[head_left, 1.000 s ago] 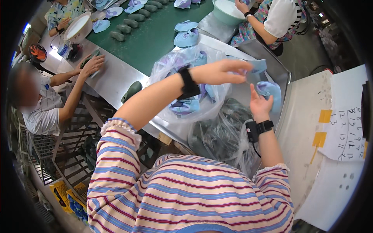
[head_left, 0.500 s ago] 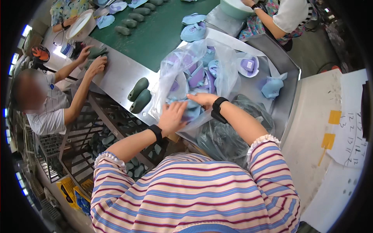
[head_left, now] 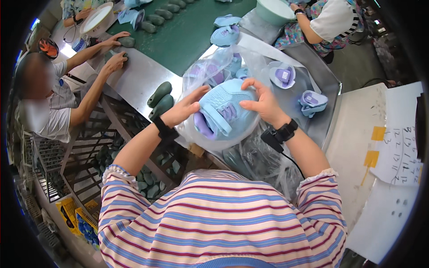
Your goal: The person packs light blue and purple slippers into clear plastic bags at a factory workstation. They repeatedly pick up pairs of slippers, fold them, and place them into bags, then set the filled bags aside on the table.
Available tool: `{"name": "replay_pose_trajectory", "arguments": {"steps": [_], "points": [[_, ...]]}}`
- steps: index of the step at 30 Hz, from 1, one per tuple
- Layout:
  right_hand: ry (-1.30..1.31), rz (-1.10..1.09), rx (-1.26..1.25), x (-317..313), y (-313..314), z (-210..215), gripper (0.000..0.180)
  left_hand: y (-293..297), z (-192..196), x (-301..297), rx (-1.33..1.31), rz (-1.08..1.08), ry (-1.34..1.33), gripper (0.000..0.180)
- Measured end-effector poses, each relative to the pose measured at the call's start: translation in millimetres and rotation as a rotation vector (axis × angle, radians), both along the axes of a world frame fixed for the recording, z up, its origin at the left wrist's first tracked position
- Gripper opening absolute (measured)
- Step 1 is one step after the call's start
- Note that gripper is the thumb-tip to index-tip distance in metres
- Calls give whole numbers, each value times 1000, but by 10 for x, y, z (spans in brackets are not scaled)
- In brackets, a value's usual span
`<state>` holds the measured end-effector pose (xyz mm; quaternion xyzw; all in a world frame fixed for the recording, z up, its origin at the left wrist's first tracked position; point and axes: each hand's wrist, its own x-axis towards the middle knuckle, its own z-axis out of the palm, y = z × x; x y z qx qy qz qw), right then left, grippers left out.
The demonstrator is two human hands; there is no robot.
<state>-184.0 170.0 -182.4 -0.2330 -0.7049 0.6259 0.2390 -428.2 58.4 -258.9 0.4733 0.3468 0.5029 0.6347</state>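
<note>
A light blue shoe upper (head_left: 229,105) with purple laces and a purple lining is held up in front of me. My left hand (head_left: 184,109) grips it at the left edge near the collar. On its right side, the thumb and fingers of my right hand (head_left: 263,103) are closed on the toe end. Beneath and behind it lies an open clear plastic bag (head_left: 255,67) with more blue and purple uppers (head_left: 214,73) inside. The bag's near part is partly hidden by the held upper.
Two dark green shoe lasts (head_left: 160,100) lie left of the bag. On the metal tray (head_left: 304,71) at the right rest a white-and-purple upper (head_left: 283,74) and a blue one (head_left: 313,103). A co-worker at the left handles a last (head_left: 127,42). A crate of lasts (head_left: 149,178) stands below.
Both hands have come up out of the bag with a blue shoe upper between them. The right hand has moved right. At the left, the co-worker's hands have shifted onto other lasts.
</note>
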Motion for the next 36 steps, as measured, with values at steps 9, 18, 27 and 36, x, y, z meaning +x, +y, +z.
{"name": "replay_pose_trajectory", "arguments": {"steps": [9,18,27,36], "points": [[208,-69,280,107,29,369,45,241,678,332,-187,-328,-280,81],[138,-134,-387,-90,-303,284,85,147,760,418,82,337,-166,48],[94,-207,-82,-195,-310,61,75,182,987,429,142,243,72,41],[286,-90,379,-57,-201,195,76,219,1044,145,96,363,-265,39]]}}
